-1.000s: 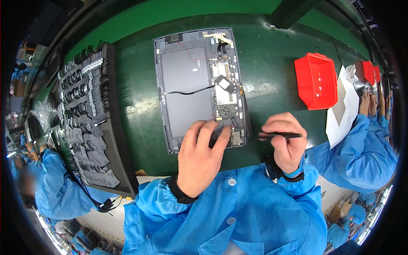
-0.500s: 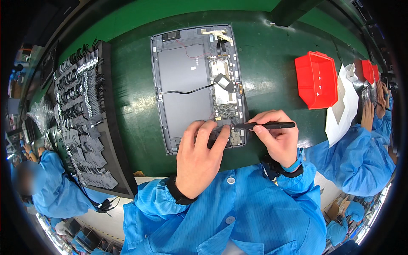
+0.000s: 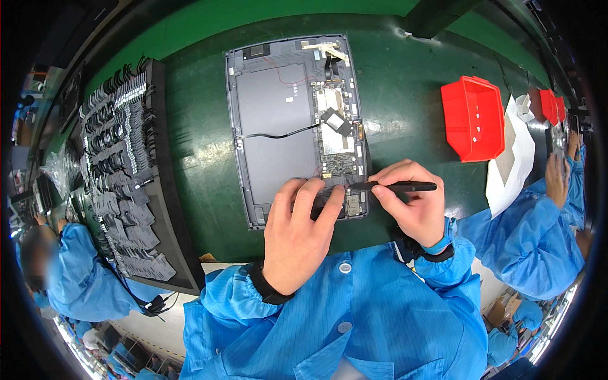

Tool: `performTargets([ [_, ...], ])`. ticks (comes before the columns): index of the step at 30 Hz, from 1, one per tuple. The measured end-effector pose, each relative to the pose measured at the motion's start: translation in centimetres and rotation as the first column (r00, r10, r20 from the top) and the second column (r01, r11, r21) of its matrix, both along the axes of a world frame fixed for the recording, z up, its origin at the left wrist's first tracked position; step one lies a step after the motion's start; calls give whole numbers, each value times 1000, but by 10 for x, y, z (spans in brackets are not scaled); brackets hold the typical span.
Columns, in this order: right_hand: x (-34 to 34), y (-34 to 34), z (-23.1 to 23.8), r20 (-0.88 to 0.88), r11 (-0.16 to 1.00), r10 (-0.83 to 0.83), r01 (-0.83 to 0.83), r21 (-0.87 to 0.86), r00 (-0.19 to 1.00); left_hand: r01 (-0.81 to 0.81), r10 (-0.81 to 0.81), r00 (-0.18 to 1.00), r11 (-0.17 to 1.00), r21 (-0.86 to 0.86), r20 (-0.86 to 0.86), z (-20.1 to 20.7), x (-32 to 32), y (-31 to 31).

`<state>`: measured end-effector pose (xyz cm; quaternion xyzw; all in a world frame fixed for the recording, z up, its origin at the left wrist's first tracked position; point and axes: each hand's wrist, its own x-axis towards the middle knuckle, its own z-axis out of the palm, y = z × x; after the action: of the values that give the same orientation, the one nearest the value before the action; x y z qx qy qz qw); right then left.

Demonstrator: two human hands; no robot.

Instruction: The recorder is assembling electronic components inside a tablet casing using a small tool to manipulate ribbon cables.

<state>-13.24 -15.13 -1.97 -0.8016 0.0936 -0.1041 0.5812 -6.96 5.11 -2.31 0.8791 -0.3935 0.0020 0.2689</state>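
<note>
An opened tablet-like device lies before me on the green mat, its inner side up. My left hand rests on its near end, fingers spread and fingertips pressing near the lower edge of the circuit board. Pinched between the thumb and fingers of my right hand are black tweezers, held nearly level. Their tip reaches the board's near right part, beside my left index fingertip; what it touches is too small to tell. A small black module on a black cable lies across the board.
On the left, a dark tray holds rows of black cabled parts. A red bin with small white bits stands at right, by white paper. Co-workers in blue sit on both sides.
My two hands stay nearly in place; the rear of the tweezers has shifted slightly left. At right, the co-worker's hands have moved.
</note>
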Motion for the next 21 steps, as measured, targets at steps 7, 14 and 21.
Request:
performTargets([
  [7, 4, 9, 6, 65, 995, 17, -10, -100, 998, 1, -1, 1000, 1000, -1, -1, 1, 0, 0],
  [14, -3, 1, -7, 74, 993, -39, 30, 114, 997, -9, 9, 1000, 1000, -23, -6, -1, -2, 0],
  [21, -4, 1, -5, 39, 970, -100, 89, 226, 994, -15, 8, 996, 997, 80, 92, 3, -2, -5],
])
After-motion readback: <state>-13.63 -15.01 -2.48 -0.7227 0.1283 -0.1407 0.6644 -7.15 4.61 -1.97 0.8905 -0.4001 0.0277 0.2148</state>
